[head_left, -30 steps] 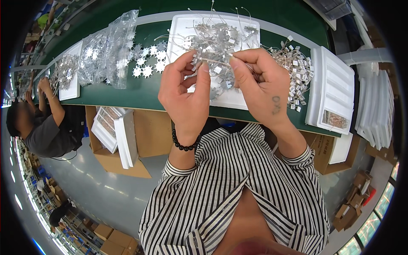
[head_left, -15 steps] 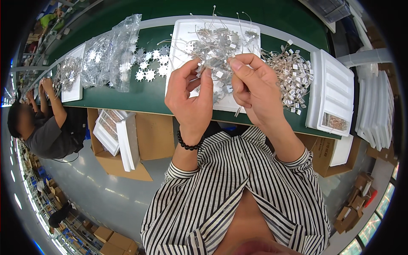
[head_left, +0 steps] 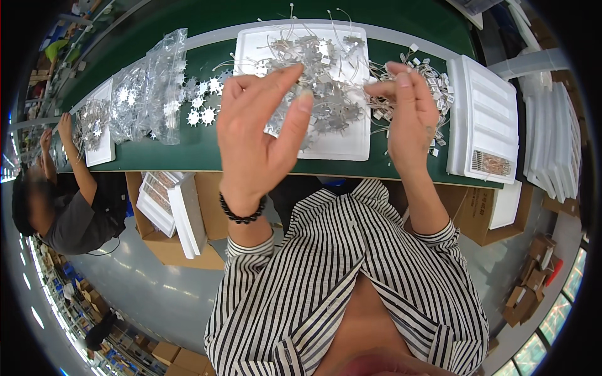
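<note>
Head view: left hand (head_left: 256, 128) wide above white rectangular foam tray (head_left: 352, 143) bearing silver toothed metal discs (head_left: 342, 114); right hand (head_left: 411, 119) (contents indeterminable) right of tray. Apparently between pieces; next pickup requires fine pinch.

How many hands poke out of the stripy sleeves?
2. The left hand is over the left side of the white foam tray, near the metal star pieces; the right hand is by its right edge, near the heaped white-ended wires. Neither is hidden.

Left hand (head_left: 258, 128), fingers parted, over white tray (head_left: 345, 148); right hand (head_left: 411, 119) near wired pieces (head_left: 444, 93).
</note>
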`<state>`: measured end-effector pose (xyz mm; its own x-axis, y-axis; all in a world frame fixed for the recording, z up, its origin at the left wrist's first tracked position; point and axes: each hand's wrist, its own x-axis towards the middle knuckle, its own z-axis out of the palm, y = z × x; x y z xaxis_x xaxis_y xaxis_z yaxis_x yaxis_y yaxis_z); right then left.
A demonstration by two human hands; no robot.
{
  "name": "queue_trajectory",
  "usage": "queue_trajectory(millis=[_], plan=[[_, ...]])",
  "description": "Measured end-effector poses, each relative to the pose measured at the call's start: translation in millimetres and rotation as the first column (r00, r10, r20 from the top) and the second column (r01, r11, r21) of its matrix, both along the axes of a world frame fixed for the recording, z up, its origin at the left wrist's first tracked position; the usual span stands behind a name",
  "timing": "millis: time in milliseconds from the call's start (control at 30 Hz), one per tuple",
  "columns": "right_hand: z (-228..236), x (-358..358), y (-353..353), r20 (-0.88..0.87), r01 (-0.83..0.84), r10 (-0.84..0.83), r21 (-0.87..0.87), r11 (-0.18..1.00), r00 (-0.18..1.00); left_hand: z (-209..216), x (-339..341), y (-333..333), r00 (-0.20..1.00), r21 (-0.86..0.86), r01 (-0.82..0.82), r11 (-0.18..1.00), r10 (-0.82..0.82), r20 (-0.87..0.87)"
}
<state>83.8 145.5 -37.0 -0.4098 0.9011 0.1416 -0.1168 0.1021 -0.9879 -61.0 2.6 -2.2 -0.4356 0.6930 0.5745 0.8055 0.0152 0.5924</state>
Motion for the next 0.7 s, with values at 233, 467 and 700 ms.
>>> queue_trajectory(millis=[233,467,700], plan=[[23,-15,-5,0.146,-0.377,0.362,0.091,0.922,0.921,16,-2,5,0.993,-0.114,0.099,0.989,-0.09,0.081],[4,-27,1,0.318,-0.574,0.548,-0.012,0.819,0.774,16,-16,-6,0.977,0.072,0.052,0.996,-0.065,0.201],[4,-40,11,0.238,-0.329,0.312,0.033,0.944,0.92,6,-43,-15,0.848,-0.084,-0.314,0.946,0.319,0.424]])
